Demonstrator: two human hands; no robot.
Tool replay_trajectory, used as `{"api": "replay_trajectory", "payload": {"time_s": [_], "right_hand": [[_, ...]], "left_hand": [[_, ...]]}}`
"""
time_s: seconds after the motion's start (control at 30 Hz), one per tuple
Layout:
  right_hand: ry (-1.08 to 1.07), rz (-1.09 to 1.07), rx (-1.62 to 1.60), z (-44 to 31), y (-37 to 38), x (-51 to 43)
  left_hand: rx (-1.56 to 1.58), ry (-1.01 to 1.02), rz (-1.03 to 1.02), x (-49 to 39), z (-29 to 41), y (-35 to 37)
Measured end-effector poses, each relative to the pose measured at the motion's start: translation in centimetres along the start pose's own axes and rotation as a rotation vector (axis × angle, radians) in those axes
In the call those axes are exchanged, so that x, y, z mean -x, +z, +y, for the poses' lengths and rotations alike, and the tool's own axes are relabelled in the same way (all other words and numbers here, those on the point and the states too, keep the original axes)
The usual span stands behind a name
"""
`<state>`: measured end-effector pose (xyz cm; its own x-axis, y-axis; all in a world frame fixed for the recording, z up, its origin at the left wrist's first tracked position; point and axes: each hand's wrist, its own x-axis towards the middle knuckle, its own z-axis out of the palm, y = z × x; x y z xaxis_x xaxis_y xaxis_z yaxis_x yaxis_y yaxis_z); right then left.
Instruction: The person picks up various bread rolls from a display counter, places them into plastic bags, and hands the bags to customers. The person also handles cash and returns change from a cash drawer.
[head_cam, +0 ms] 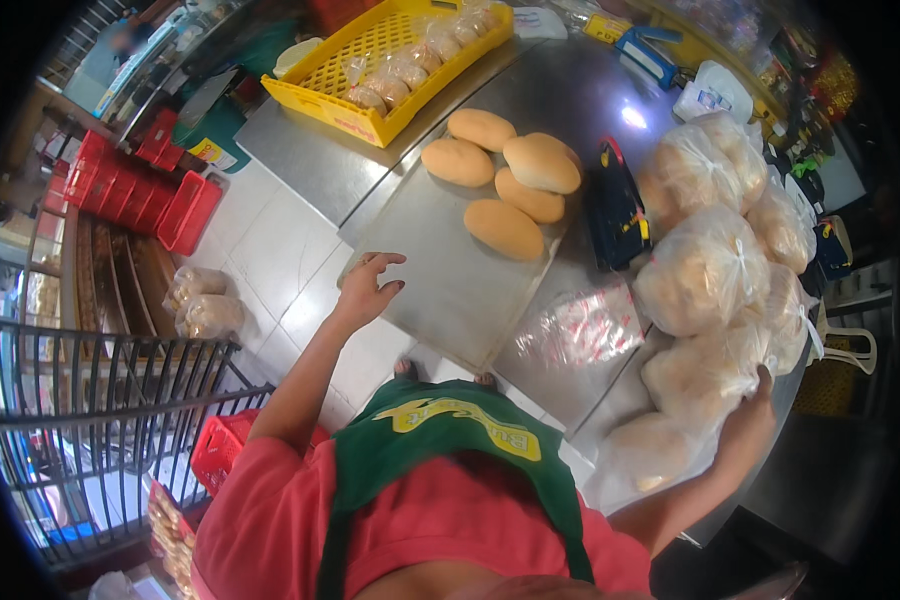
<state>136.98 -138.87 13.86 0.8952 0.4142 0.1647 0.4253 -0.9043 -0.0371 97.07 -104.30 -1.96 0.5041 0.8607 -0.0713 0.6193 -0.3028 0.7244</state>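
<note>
My left hand hovers over the near left edge of a metal baking tray, holding nothing, its fingers apart. At the tray's far end lie several oblong bread rolls, two of them overlapping. On the right, my right hand grips the gathered top of a clear plastic bag of bread. Its fingertips are partly hidden by the plastic. More knotted bags of bread are heaped beyond it. Flat printed plastic wrappers lie between the tray and the bags.
A yellow crate with wrapped buns stands at the back of the steel table. A dark blue device and a blue tape sealer are on the table. Red crates and bagged bread sit on the floor to the left.
</note>
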Motion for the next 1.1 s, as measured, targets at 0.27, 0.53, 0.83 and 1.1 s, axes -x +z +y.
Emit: {"api": "replay_trajectory", "payload": {"time_s": [0.27,0.53,0.83,1.1], "right_hand": [[0.094,0.199,0.181,-5.6,6.6,1.0],[0.154,-0.009,0.274,-23.6,19.1,10.6],[0.421,-0.170,0.012,-36.5,28.1,14.7],[0.392,-0.227,0.078,-37.0,27.6,13.4]], "left_hand": [[-0.030,0.349,-0.087,-18.7,-3.9,-3.6],[0.088,0.475,0.014,-35.7,-8.6,-2.1],[0.051,0.515,0.103,-43.0,-4.0,2.9],[-0.173,0.473,0.098,-66.7,0.6,14.8]]}}
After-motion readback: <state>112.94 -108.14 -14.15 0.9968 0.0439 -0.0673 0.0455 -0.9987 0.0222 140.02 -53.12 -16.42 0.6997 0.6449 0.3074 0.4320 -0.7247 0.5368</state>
